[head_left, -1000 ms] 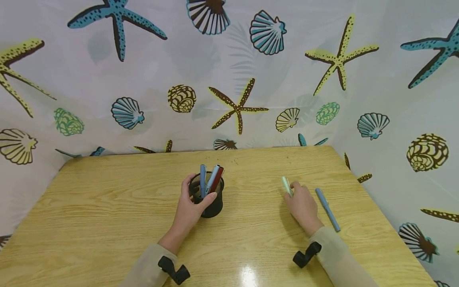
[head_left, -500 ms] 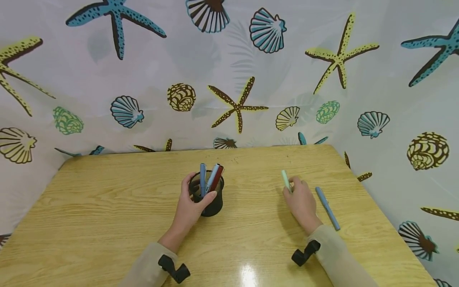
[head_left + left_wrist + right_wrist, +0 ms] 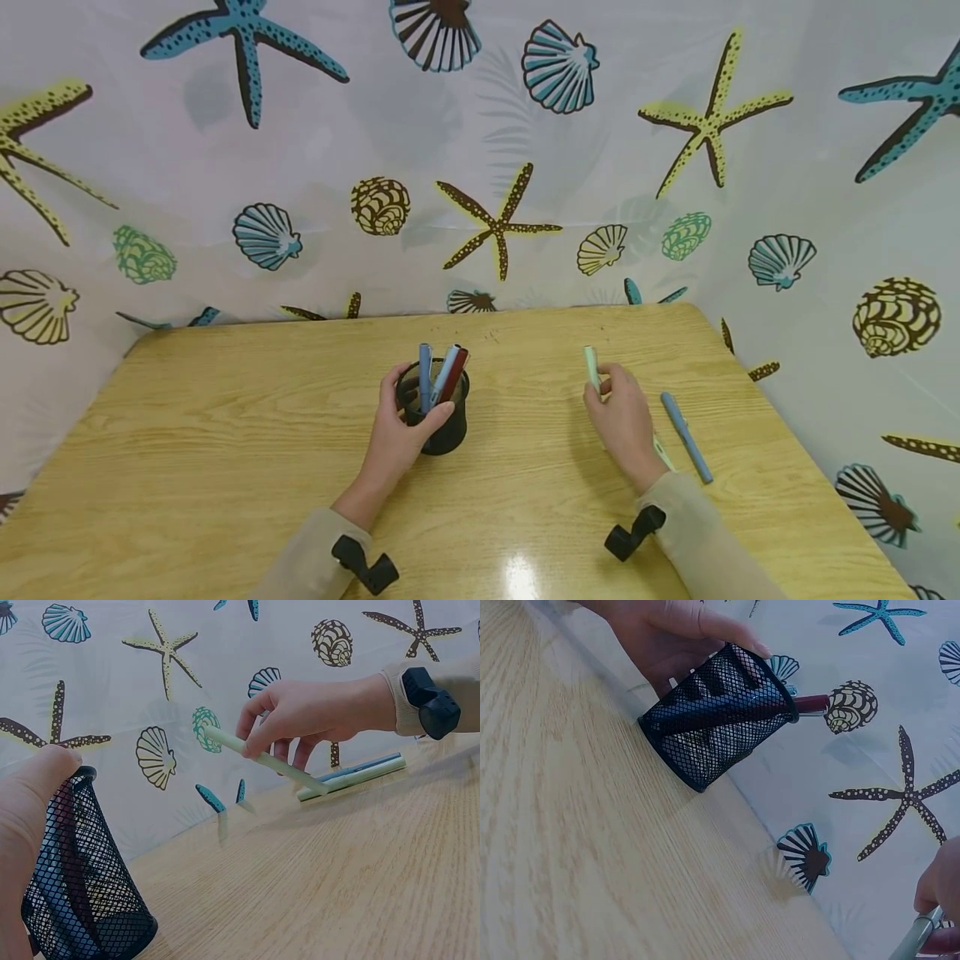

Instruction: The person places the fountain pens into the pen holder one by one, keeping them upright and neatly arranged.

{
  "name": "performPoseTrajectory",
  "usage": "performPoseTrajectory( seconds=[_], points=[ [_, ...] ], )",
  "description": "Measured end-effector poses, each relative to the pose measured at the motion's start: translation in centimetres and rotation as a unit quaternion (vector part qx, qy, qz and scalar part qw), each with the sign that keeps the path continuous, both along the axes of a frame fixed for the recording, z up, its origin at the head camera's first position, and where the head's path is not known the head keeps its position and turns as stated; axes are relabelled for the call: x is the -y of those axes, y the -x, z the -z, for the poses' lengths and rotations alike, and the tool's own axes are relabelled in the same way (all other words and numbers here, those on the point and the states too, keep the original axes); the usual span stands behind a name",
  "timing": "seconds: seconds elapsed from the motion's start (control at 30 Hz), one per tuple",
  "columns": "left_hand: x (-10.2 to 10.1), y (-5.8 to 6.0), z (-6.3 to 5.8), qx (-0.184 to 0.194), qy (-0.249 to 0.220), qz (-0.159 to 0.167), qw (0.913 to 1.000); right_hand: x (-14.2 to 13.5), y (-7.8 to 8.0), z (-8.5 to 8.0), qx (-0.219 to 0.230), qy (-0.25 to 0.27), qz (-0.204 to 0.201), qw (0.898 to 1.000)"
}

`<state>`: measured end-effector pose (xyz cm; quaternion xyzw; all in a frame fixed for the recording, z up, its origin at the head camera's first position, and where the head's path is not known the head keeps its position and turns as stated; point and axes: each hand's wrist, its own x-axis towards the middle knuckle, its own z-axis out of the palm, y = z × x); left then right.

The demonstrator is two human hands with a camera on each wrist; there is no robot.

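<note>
My left hand grips the black mesh pen cup, thumb over the near side of the rim. In the cup stand a blue pen, a light blue pen and a dark red pen. To the right, my right hand pinches a light green pen between thumb and fingers. In the left wrist view the held pen slants, its upper end raised; whether its low end touches the table is unclear. A second light green pen lies behind it, partly hidden under my right wrist in the head view.
Another blue pen lies on the wooden table, right of my right hand. A cloth printed with shells and starfish hangs along the table's back and right edges. Each sleeve carries a black wrist mount.
My right hand has lifted the light green pen and moved slightly left and away from me, uncovering part of the second light green pen. My left hand and the cup stay put.
</note>
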<state>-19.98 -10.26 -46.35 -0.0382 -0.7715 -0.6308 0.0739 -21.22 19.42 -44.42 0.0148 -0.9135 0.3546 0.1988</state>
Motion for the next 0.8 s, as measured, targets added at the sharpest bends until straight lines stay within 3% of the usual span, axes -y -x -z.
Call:
performPoseTrajectory(
  seconds=[0.27, 0.47, 0.8],
  points=[
    [-0.1, 0.0, 0.1, 0.002, -0.002, -0.001, 1.0000, 0.5, -0.1, 0.0, -0.007, 0.049, -0.042, 0.998],
    [-0.1, -0.1, 0.0, 0.001, -0.002, 0.000, 1.0000, 0.9, -0.2, -0.2, 0.012, 0.078, -0.070, 0.994],
    [-0.1, -0.2, -0.1, 0.005, -0.003, -0.003, 1.0000, 1.8, -0.2, -0.1, -0.008, 0.098, -0.084, 0.992]
  ],
)
